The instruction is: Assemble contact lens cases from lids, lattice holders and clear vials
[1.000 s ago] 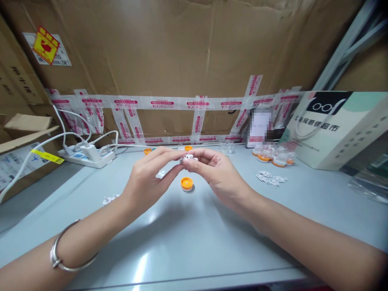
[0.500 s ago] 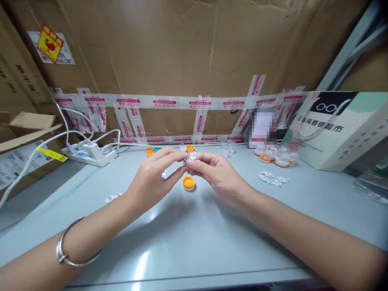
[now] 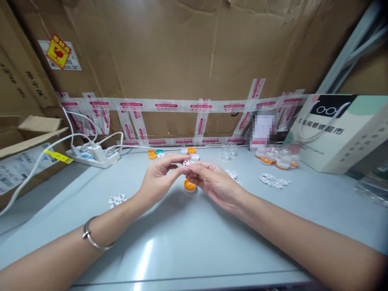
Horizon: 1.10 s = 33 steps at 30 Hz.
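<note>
A small white plastic disc with cut-outs (image 3: 187,163) is pinched between the fingertips of both hands above the table. My left hand (image 3: 159,178) grips it from the left with thumb and fingers. From the other side my right hand (image 3: 215,182) closes on it, its fingers partly hiding it. Just below the fingertips, an orange-and-white round cap (image 3: 190,186) stands on the table, its top partly covered by my right fingers. Behind my right hand lie more white cut-out pieces (image 3: 233,174). White pegged discs (image 3: 117,199) sit beside my left wrist.
Orange, teal and white rings (image 3: 152,156) lie at the back, near clear cups (image 3: 228,150). To the right are clear-and-orange domed parts (image 3: 280,157), flat white pieces (image 3: 274,181) and a paper bag (image 3: 330,133). A power strip (image 3: 97,157) and open carton (image 3: 27,157) stand left.
My hands have come slightly lower and nearer, still holding the white disc, and now overlap the orange cap's top. The left wrist has shifted right, leaving the pegged discs more visible.
</note>
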Each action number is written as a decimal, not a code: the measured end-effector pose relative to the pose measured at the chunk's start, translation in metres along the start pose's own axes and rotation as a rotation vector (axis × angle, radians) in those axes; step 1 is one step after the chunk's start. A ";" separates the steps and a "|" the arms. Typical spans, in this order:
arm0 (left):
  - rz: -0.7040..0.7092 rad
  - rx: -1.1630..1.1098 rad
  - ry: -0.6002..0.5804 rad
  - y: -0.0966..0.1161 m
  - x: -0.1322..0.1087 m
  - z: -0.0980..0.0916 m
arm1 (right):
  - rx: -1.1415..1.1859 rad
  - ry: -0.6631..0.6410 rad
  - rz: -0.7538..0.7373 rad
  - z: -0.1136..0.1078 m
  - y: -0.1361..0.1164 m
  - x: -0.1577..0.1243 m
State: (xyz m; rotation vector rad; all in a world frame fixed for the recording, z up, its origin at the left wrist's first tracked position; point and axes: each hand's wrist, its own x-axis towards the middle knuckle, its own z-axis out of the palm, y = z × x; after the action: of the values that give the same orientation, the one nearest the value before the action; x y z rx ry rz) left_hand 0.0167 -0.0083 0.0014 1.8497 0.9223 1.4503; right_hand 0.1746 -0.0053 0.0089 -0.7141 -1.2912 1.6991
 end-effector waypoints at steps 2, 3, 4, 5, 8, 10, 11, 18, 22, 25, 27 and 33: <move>-0.050 -0.056 0.024 -0.002 0.001 -0.001 | -0.097 -0.002 0.000 -0.009 -0.006 0.004; -0.063 -0.068 0.037 -0.002 0.002 -0.001 | -0.183 0.003 -0.012 -0.015 -0.009 0.006; -0.070 -0.074 0.050 -0.003 0.003 -0.002 | -0.298 0.008 -0.029 -0.023 -0.012 0.009; -0.074 -0.077 0.060 -0.003 0.004 -0.003 | -0.443 0.005 -0.044 -0.030 -0.014 0.011; -0.084 -0.076 0.062 -0.004 0.005 -0.005 | -0.909 -0.082 0.030 -0.049 -0.011 0.014; -0.090 -0.065 0.058 -0.005 0.006 -0.005 | -1.088 -0.123 0.042 -0.052 -0.003 0.013; -0.089 -0.056 0.056 -0.005 0.006 -0.005 | -1.132 -0.126 0.018 -0.052 0.003 0.013; -0.108 -0.019 0.020 -0.005 0.005 -0.005 | -1.128 -0.099 -0.166 -0.042 0.022 0.012; -0.104 -0.008 -0.040 -0.006 0.005 -0.005 | -0.954 -0.085 -0.151 -0.040 0.023 0.013; -0.074 0.026 -0.094 -0.004 0.006 -0.006 | -0.667 -0.060 -0.037 -0.036 0.021 0.014; -0.049 0.038 -0.096 -0.002 0.007 -0.007 | -0.550 -0.007 0.017 -0.032 0.017 0.014; 0.050 -0.007 -0.020 0.006 0.010 -0.011 | -0.345 -0.024 -0.026 -0.018 -0.003 0.007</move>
State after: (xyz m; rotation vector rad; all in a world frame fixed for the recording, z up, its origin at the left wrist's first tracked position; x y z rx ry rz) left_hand 0.0083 -0.0029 0.0148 1.8909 0.8665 1.4600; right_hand 0.1874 0.0090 0.0065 -0.8717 -1.6248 1.4831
